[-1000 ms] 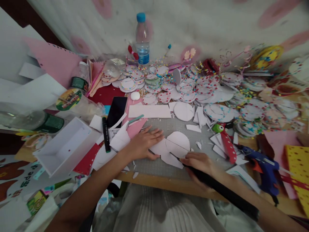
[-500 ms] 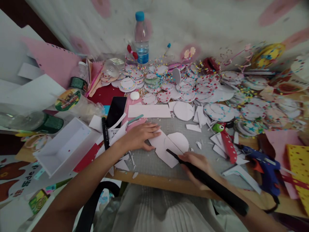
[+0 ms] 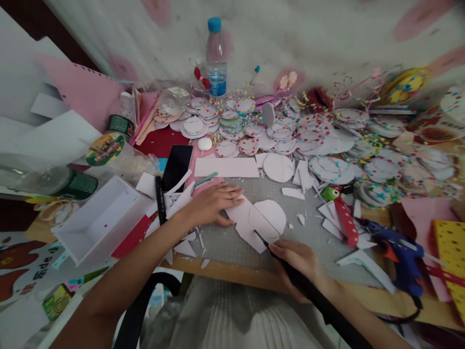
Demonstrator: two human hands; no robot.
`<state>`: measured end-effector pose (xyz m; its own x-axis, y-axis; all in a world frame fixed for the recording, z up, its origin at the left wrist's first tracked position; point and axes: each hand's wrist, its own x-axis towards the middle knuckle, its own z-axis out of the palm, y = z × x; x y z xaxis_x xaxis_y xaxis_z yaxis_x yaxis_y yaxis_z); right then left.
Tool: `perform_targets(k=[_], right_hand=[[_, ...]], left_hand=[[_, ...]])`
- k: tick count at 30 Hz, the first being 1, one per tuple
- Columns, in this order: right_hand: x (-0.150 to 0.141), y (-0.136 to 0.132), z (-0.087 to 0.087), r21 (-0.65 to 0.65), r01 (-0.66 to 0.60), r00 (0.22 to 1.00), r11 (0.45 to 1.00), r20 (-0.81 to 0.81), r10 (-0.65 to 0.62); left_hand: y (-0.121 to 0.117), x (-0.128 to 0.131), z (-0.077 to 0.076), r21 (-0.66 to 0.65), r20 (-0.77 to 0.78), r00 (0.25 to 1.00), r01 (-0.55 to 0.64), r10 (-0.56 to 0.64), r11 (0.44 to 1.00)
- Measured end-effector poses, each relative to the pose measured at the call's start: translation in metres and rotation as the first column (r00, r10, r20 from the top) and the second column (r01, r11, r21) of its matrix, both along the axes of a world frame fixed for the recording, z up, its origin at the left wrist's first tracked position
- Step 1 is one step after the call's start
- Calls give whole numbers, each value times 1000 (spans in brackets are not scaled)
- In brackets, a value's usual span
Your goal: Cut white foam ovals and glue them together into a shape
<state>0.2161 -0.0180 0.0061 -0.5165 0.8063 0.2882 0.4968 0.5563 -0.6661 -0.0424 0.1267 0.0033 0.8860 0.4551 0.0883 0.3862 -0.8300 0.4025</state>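
Recently, within the last second, a flat piece of white card has been turned between the hands: the straight dark line across it now slants more steeply toward the right hand. The left hand has slid slightly outward, away from the body. That suggests the card is being set at a fresh angle for the long black tool with a thin pointed tip. The tip lies over the card, left of the line, ahead of the right fingers; whether it touches cannot be told. The card sits between the two hands on a grey textured mat, its rounded side away from the left hand. The left hand is palm down, fingers loosely spread and thumb apart, gripping nothing, its fingers and thumb at the card's near-left end. The right hand is curled closed around the tool, whose body runs back beneath the forearm. Beyond the left fingers lies a white rectangular strip, with a plain white disc to its right. Farther out is a heap of white discs with coloured dots. Well right of the right hand rests a blue glue gun.
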Motion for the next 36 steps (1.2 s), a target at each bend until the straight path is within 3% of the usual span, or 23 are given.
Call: perform_targets(k=[5,8,14,19,23,27,31,36], right_hand=[[5,18,11,-27,-106,994,994,29,107],[-1,23,12,-2,-97,994,995,44,97],[-11,3,-4,62,62,998,996,-24,-60],[0,-7,-11,73,-37,996,997,79,32],[7,6,-3,35,-119,987,992,113,115],[0,23,12,-19,-101,990,995,93,102],[-12,28,17,10,-11,999,1000,47,11],[-14,23,10,1,25,1000,1000,-13,-25]], left_hand=[[3,2,3,16,-47,999,24,-24,1000],[12,5,7,0,-92,995,34,-34,999],[27,7,12,-100,-116,990,72,-84,992],[26,4,7,-126,-92,993,62,-74,990],[29,6,6,-115,-99,989,98,-110,988],[32,9,15,-19,-136,979,152,-153,988],[10,7,21,81,-92,996,22,-15,996],[-41,18,9,20,-98,976,-195,196,981]])
